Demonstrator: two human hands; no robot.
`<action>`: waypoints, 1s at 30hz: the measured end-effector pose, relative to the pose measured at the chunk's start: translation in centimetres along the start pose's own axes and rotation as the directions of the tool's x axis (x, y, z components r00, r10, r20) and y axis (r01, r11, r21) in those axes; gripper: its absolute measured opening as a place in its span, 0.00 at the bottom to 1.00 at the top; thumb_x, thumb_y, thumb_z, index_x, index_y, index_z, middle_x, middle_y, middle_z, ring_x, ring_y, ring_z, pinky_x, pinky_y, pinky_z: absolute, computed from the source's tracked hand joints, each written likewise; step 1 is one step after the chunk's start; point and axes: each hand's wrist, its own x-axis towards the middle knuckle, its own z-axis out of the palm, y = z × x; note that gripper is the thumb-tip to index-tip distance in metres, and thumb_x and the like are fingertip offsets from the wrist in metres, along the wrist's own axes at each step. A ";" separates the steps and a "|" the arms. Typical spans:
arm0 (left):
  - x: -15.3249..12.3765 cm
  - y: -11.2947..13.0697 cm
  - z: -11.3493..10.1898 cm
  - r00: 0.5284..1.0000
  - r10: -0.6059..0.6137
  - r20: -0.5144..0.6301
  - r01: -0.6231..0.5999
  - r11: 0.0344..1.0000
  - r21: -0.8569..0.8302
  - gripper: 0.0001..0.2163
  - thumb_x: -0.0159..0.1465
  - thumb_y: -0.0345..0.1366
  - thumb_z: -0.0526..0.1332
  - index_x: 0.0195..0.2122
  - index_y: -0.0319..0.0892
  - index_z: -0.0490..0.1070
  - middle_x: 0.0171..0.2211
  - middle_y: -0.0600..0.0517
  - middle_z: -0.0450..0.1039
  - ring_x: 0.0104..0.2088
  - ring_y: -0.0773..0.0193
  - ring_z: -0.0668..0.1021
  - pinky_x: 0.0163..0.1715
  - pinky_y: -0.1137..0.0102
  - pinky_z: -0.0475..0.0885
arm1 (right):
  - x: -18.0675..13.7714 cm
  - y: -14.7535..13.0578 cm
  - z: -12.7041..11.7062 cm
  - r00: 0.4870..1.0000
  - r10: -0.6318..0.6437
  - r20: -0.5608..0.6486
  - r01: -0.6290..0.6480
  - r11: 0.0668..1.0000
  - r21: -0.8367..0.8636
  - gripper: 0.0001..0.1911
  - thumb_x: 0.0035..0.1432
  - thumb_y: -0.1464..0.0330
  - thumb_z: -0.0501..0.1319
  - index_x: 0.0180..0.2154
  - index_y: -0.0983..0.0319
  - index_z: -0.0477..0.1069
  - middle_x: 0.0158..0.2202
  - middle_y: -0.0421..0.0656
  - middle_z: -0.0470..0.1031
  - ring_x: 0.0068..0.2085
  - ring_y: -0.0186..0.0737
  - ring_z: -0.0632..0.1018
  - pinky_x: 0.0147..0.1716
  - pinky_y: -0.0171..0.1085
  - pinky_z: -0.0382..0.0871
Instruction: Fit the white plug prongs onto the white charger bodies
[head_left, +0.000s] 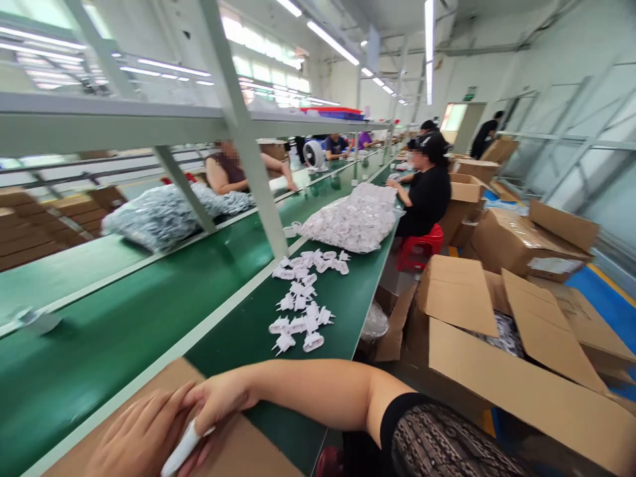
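Note:
My right hand reaches across from the right and pinches a slim white object over a brown cardboard sheet at the near edge of the green bench. My left hand lies beside it on the cardboard, fingers together and touching the right hand; whether it grips anything is hidden. Several small white plastic plug parts lie scattered on the bench beyond my hands.
A clear bag of white parts sits further along the bench, a bag of grey parts across the belt. Seated workers line both sides; one in black sits on a red stool. Open cardboard boxes crowd the floor at right.

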 end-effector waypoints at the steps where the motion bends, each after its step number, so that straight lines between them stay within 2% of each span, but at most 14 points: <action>1: 0.8 1.1 -0.7 0.999 0.047 -0.019 -0.046 0.999 0.023 0.33 0.68 0.37 0.50 0.74 0.69 0.51 0.40 0.51 0.80 0.42 0.45 0.82 0.42 0.53 0.77 | -0.3 -0.3 0.3 1.000 0.003 0.016 -0.003 1.000 -0.008 0.17 0.45 0.86 0.64 0.37 0.65 0.74 0.31 0.41 0.83 0.33 0.40 0.85 0.38 0.35 0.81; 3: 2.3 2.5 -1.7 0.997 0.078 0.003 -0.078 0.996 0.048 0.28 0.70 0.34 0.51 0.71 0.58 0.60 0.40 0.50 0.80 0.42 0.50 0.82 0.46 0.58 0.76 | -0.7 -0.7 0.9 0.999 -0.011 -0.032 0.009 0.999 -0.043 0.16 0.45 0.87 0.60 0.36 0.68 0.74 0.29 0.42 0.82 0.30 0.38 0.85 0.35 0.33 0.80; 5: 3.1 3.0 -2.1 0.999 0.033 0.017 -0.035 0.996 0.088 0.20 0.73 0.33 0.52 0.64 0.49 0.70 0.42 0.47 0.80 0.45 0.51 0.82 0.52 0.58 0.75 | -1.1 -1.1 1.2 0.996 -0.033 -0.079 0.028 0.997 -0.066 0.17 0.45 0.87 0.58 0.37 0.68 0.74 0.30 0.41 0.83 0.30 0.37 0.85 0.35 0.32 0.80; 8: 3.2 2.7 -2.3 0.999 -0.023 0.045 0.017 0.991 0.133 0.14 0.75 0.34 0.53 0.56 0.43 0.74 0.43 0.46 0.80 0.46 0.53 0.81 0.55 0.59 0.73 | -1.9 -1.6 1.5 0.988 -0.072 -0.136 0.064 0.996 -0.058 0.22 0.44 0.86 0.62 0.43 0.66 0.73 0.31 0.40 0.83 0.30 0.36 0.85 0.35 0.30 0.79; 11: 3.0 2.5 -2.4 0.996 -0.077 0.052 0.069 0.987 0.147 0.13 0.76 0.35 0.53 0.55 0.42 0.75 0.42 0.45 0.80 0.46 0.54 0.80 0.56 0.58 0.73 | -2.9 -2.1 1.9 0.973 -0.064 -0.221 0.055 0.997 -0.046 0.32 0.45 0.82 0.67 0.53 0.63 0.70 0.31 0.39 0.83 0.29 0.35 0.84 0.32 0.29 0.78; 13: 3.1 2.6 -2.4 0.993 -0.105 0.062 0.097 0.988 0.120 0.13 0.76 0.35 0.53 0.53 0.42 0.76 0.42 0.45 0.80 0.46 0.56 0.80 0.57 0.58 0.73 | -3.4 -2.5 2.1 0.953 -0.064 -0.295 0.043 0.996 -0.075 0.35 0.45 0.79 0.70 0.57 0.63 0.68 0.30 0.40 0.83 0.28 0.35 0.84 0.29 0.27 0.76; 15: 3.4 2.6 -2.2 0.991 -0.119 0.066 0.113 0.990 0.083 0.13 0.77 0.35 0.53 0.54 0.41 0.76 0.44 0.45 0.80 0.46 0.57 0.80 0.57 0.58 0.73 | -3.8 -2.8 2.2 0.940 -0.088 -0.329 0.053 0.992 -0.113 0.35 0.45 0.76 0.71 0.56 0.63 0.68 0.31 0.42 0.83 0.29 0.36 0.84 0.28 0.28 0.76; 18: 3.7 2.4 -1.9 0.987 -0.141 0.078 0.138 0.990 0.042 0.15 0.76 0.39 0.55 0.59 0.42 0.73 0.48 0.44 0.80 0.50 0.57 0.80 0.59 0.57 0.73 | -3.8 -3.1 2.2 0.939 -0.110 -0.327 0.059 0.985 -0.162 0.30 0.44 0.72 0.72 0.52 0.62 0.71 0.36 0.46 0.85 0.32 0.37 0.85 0.30 0.30 0.77; 21: 3.7 2.3 -1.5 0.987 -0.125 0.101 0.122 0.992 0.037 0.16 0.77 0.40 0.55 0.60 0.42 0.73 0.48 0.44 0.80 0.50 0.57 0.80 0.58 0.58 0.73 | -3.6 -3.0 2.2 0.937 -0.098 -0.335 0.035 0.981 -0.191 0.29 0.44 0.69 0.74 0.49 0.62 0.73 0.39 0.47 0.84 0.33 0.38 0.85 0.30 0.30 0.77; 30: 3.6 2.3 -0.4 0.982 -0.155 0.105 0.153 0.988 0.026 0.13 0.77 0.35 0.53 0.54 0.40 0.75 0.43 0.46 0.81 0.45 0.59 0.81 0.57 0.59 0.72 | -3.3 -2.9 2.5 0.925 -0.092 -0.369 0.030 0.985 -0.170 0.40 0.39 0.72 0.73 0.57 0.63 0.69 0.39 0.50 0.85 0.32 0.38 0.85 0.29 0.31 0.76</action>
